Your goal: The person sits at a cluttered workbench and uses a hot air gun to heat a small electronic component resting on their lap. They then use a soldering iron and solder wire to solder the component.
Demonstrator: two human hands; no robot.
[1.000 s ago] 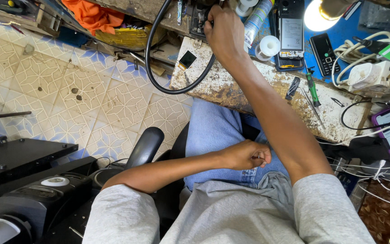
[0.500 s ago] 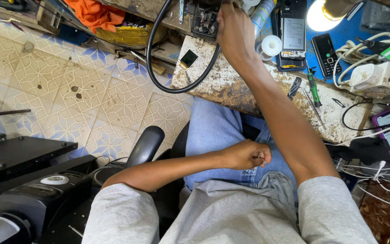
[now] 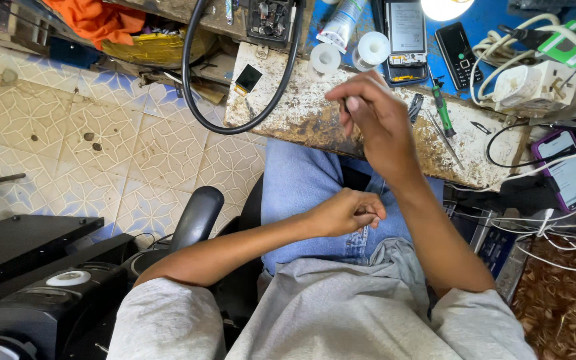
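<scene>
Bright even light, lamp (image 3: 446,7) glare at top, sharp focus

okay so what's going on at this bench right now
A person sits at a worn, stained workbench littered with phone parts. The right hand is raised over the bench edge, fingers curled; whether it pinches anything is unclear. The left hand rests loosely closed on the blue jeans. Close by lie a green-handled screwdriver, two white spools and an opened phone.

The left hand (image 3: 348,212) hides whatever its closed fingers hold.
</scene>
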